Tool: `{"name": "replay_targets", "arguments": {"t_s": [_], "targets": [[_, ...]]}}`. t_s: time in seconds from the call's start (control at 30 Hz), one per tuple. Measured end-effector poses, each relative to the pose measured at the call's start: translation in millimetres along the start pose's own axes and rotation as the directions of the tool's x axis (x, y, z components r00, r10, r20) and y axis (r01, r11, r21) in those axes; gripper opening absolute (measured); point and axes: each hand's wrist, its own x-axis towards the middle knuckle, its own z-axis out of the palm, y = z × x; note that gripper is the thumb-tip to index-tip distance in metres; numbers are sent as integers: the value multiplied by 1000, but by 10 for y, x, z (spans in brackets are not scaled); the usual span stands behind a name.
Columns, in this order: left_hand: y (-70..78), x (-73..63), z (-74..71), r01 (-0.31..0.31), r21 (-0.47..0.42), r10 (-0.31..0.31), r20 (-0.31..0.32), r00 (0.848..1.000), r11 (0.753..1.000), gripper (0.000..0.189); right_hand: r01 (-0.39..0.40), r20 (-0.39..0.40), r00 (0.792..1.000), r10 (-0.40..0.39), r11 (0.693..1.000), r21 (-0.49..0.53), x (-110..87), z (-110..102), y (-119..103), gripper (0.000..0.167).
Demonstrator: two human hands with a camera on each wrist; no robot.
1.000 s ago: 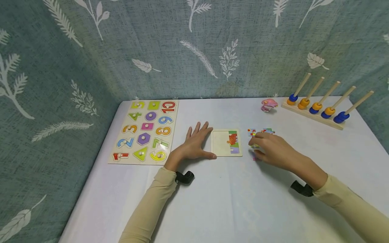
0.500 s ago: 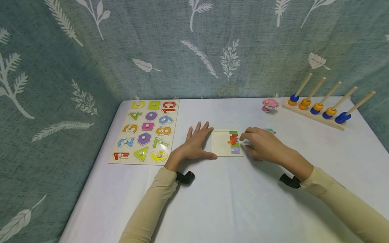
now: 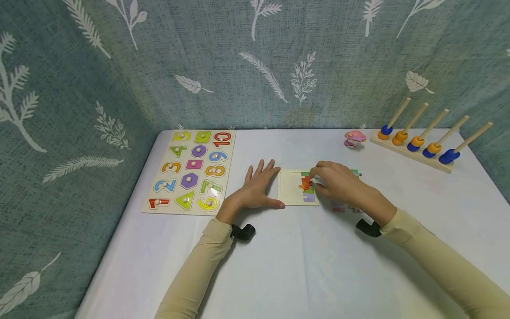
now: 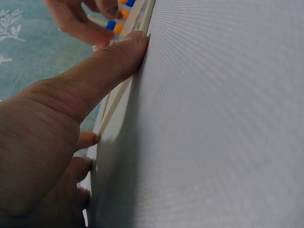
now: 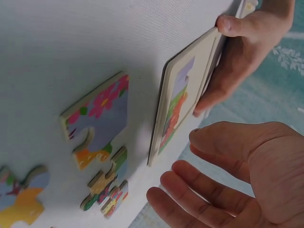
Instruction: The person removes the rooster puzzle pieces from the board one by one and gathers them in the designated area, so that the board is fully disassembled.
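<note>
A small wooden puzzle tray (image 3: 290, 188) lies mid-table. Along its right side sits a strip of jigsaw pieces: green, an orange figure (image 3: 305, 183) and purple. My left hand (image 3: 256, 188) is spread along the tray's left edge, thumb at the near corner and fingertips at the far one. Over the right edge, my right hand (image 3: 338, 181) has its fingertips at the orange figure. In the right wrist view its fingers are loosely bent, with nothing seen between them. Loose pieces lie beside the tray, including a pink-flowered jigsaw piece (image 5: 102, 114); some are hidden by the right hand.
A number-and-shape knob board (image 3: 159, 155) lies on the left. At the back right are a pink toy figure (image 3: 353, 138) and a wooden bead stand (image 3: 414, 153) with upright pegs. Leaf-patterned cloth (image 3: 223, 75) backs the white table.
My right hand has moved left from the loose pieces to the tray's right edge, uncovering some pieces behind it. The left hand and tray have stayed put.
</note>
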Motion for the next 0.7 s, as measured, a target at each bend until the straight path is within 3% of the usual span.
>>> {"name": "replay_targets", "arguments": {"t_s": [0.17, 0.37, 0.7], "targets": [[-3, 0, -5, -5, -3, 5, 1, 1000, 1000, 111, 37, -18, 999, -37, 999, -1, 71, 44, 0, 16], [-14, 2, -5, -12, -4, 11, -2, 1000, 1000, 111, 21, -21, 1000, -21, 1000, -9, 182, 91, -20, 19], [-1, -4, -26, -20, -9, 20, 7, 1000, 1000, 111, 16, 38, 999, -16, 1000, 10, 301, 119, -52, 12]]}}
